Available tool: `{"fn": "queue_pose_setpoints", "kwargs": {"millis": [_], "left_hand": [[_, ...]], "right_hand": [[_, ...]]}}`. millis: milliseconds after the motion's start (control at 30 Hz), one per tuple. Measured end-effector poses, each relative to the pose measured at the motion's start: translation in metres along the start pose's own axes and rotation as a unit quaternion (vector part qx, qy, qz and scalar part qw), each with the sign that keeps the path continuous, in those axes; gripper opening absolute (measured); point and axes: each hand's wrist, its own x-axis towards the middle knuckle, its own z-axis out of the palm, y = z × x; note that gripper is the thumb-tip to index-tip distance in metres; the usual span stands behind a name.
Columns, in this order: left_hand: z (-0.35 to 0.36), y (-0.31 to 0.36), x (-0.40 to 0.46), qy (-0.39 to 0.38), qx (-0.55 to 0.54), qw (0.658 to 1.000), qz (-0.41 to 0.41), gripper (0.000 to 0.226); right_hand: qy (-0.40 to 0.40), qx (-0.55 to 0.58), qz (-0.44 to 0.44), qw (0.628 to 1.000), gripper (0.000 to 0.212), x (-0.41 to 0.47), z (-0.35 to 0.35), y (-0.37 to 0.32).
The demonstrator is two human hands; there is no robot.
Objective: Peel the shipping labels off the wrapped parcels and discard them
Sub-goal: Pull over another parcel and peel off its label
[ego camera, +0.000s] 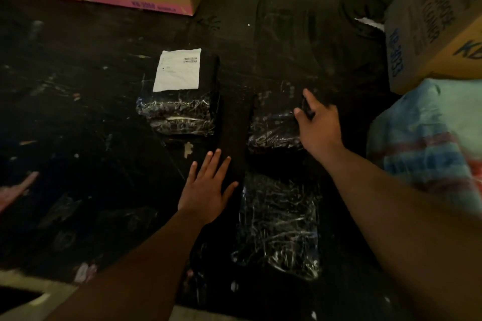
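While the right hand (317, 122) closes loosely on the unlabelled far-right parcel (273, 128), the left hand (208, 187) rests flat, released, on the dark floor (91, 112); the label (177, 70) on the far-left parcel (180, 109) risks tearing if yanked.

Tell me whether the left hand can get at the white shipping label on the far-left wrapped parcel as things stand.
Probably yes. The left hand lies flat and open on the dark surface, holding nothing. The white paper shipping label lies exposed atop the black plastic-wrapped parcel just ahead, with nothing between them.
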Motion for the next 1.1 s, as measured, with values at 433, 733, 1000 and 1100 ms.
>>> {"fn": "queue_pose_setpoints", "kwargs": {"millis": [433,733,1000,1100], "left_hand": [[0.022,0.006,-0.08,0.014,0.003,1.0,-0.014,0.08],[0.031,0.015,-0.106,0.026,-0.004,0.999,-0.032,0.077],[0.033,0.014,-0.108,0.019,-0.001,0.999,-0.032,0.074],[0.032,0.014,-0.108,0.005,0.004,0.999,-0.034,0.074]], "right_hand": [[-0.019,0.249,0.003,0.968,0.048,-0.142,-0.039,0.022],[-0.051,0.207,0.003,0.977,0.059,-0.19,-0.035,0.061],[-0.106,0.128,0.005,0.986,0.077,-0.189,-0.036,0.07],[-0.117,0.103,0.008,0.988,0.075,-0.188,-0.039,0.068]]}}
